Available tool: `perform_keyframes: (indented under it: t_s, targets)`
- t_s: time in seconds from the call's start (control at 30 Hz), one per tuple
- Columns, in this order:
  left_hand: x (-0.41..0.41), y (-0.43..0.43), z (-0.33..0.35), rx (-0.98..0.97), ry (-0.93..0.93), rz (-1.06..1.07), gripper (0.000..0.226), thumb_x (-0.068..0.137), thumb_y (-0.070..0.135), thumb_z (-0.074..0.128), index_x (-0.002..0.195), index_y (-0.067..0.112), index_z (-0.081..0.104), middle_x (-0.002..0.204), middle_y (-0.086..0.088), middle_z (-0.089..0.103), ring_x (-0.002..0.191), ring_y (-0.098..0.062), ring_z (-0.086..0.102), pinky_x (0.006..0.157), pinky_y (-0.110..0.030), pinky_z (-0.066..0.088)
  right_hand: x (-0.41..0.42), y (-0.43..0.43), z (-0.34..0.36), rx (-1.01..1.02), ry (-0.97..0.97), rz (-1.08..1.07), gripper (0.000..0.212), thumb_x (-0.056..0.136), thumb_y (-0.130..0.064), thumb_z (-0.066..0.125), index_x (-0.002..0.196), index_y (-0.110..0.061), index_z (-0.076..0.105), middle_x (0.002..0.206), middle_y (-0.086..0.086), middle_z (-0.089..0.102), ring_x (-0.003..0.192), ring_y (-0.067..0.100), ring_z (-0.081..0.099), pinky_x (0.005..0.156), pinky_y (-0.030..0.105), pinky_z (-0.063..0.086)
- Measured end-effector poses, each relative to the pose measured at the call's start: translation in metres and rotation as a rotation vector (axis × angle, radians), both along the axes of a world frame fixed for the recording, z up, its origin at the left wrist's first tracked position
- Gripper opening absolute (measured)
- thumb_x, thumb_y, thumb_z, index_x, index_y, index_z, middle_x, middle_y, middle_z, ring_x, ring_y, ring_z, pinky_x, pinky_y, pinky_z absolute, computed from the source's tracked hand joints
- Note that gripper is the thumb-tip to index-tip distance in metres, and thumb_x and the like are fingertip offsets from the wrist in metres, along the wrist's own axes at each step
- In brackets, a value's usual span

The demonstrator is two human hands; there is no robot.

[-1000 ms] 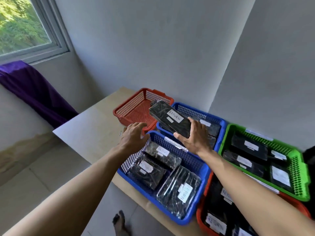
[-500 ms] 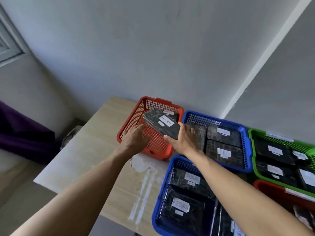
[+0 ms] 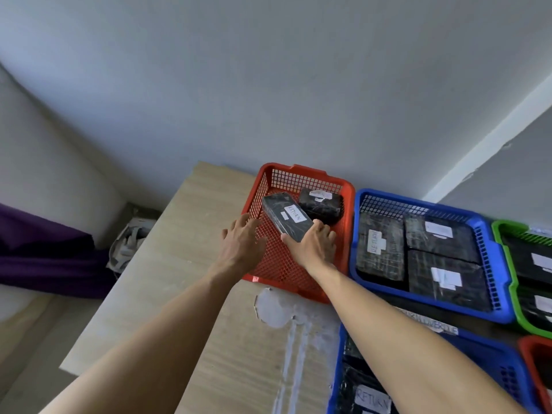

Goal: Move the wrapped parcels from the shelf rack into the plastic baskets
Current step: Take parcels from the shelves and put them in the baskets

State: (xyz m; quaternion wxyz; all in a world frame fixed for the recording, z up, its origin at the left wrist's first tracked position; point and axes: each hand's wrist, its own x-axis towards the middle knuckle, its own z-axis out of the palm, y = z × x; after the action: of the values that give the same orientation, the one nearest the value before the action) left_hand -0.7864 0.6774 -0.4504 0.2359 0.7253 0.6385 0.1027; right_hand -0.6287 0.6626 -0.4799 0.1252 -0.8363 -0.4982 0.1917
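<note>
The right hand [image 3: 312, 248] grips the near end of the wrapped parcel [image 3: 286, 216], which sits low inside the red basket [image 3: 298, 171], its long axis running away and leftward. The left hand [image 3: 242, 243] is spread open at the basket's left wall. Bare basket floor lies beneath and nearer. A second parcel [image 3: 321, 204] crowds the far right corner.

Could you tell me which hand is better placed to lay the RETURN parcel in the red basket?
Right hand: it holds the RETURN parcel over the red basket; the left hand is open, empty.
</note>
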Motion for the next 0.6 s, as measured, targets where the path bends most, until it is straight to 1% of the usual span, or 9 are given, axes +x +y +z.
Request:
perform_keyframes:
  t_s: [0.07,0.17,0.23,0.27,0.33,0.37,0.5,0.6]
  targets:
    - [-0.002,0.008,-0.007,-0.027,0.028,-0.021,0.043,0.090,0.026,0.053,0.131,0.017,0.047,0.150,-0.008,0.030,0.132,-0.032,0.036,0.109,-0.053,0.026,-0.012,0.007,-0.010,-0.014,0.042,-0.055,0.091,0.076,-0.070,0.060,0.137,-0.009,0.033,0.136,0.015,0.043,0.123,0.031,0.039,0.099,0.043,0.038]
    - [0.000,0.015,-0.017,-0.062,0.051,-0.038,0.039,0.091,0.024,0.050,0.129,0.015,0.047,0.151,-0.011,0.026,0.132,-0.034,0.035,0.108,-0.051,0.028,-0.027,0.017,-0.021,-0.039,0.124,-0.100,0.104,0.073,-0.074,0.060,0.145,-0.007,0.023,0.140,0.016,0.037,0.125,0.032,0.035,0.102,0.043,0.034]
    - [0.002,0.018,-0.020,-0.062,0.071,-0.026,0.036,0.092,0.022,0.047,0.127,0.013,0.047,0.152,-0.013,0.026,0.132,-0.036,0.033,0.107,-0.050,0.029,-0.033,0.020,-0.027,-0.104,0.234,-0.104,0.114,0.071,-0.074,0.062,0.150,-0.009,0.012,0.145,0.017,0.028,0.130,0.035,0.028,0.106,0.045,0.029]
    - [0.002,0.020,-0.021,-0.047,0.076,-0.018,0.035,0.093,0.020,0.046,0.127,0.012,0.047,0.152,-0.013,0.027,0.130,-0.036,0.035,0.106,-0.049,0.031,-0.035,0.021,-0.030,-0.148,0.307,-0.107,0.115,0.072,-0.071,0.064,0.151,-0.011,0.007,0.147,0.017,0.023,0.134,0.036,0.024,0.108,0.047,0.028]
    - [0.001,0.025,-0.023,-0.007,0.080,-0.001,0.035,0.092,0.020,0.045,0.127,0.012,0.047,0.148,-0.012,0.032,0.121,-0.035,0.041,0.101,-0.047,0.036,-0.036,0.021,-0.037,-0.213,0.434,-0.133,0.109,0.076,-0.061,0.069,0.151,-0.013,0.007,0.150,0.017,0.018,0.140,0.037,0.018,0.111,0.050,0.027]
    - [0.000,0.028,-0.024,0.005,0.077,0.013,0.036,0.092,0.019,0.045,0.127,0.012,0.047,0.146,-0.011,0.034,0.118,-0.035,0.043,0.099,-0.046,0.037,-0.036,0.021,-0.039,-0.223,0.463,-0.151,0.105,0.076,-0.058,0.071,0.150,-0.013,0.011,0.149,0.016,0.019,0.140,0.037,0.019,0.112,0.050,0.028]
    - [0.001,0.034,-0.024,0.014,0.106,0.033,0.037,0.091,0.014,0.044,0.128,0.009,0.047,0.140,-0.010,0.043,0.117,-0.033,0.042,0.097,-0.042,0.035,-0.038,0.030,-0.043,-0.186,0.565,-0.270,0.086,0.082,-0.047,0.071,0.144,-0.011,0.025,0.144,0.016,0.029,0.134,0.037,0.035,0.107,0.047,0.037]
    - [-0.001,0.035,-0.028,0.038,0.122,0.028,0.036,0.089,0.010,0.046,0.125,0.010,0.049,0.138,-0.009,0.045,0.117,-0.032,0.042,0.097,-0.041,0.035,-0.041,0.042,-0.043,-0.146,0.603,-0.286,0.071,0.087,-0.040,0.067,0.141,-0.013,0.030,0.140,0.016,0.034,0.128,0.036,0.043,0.103,0.046,0.043]
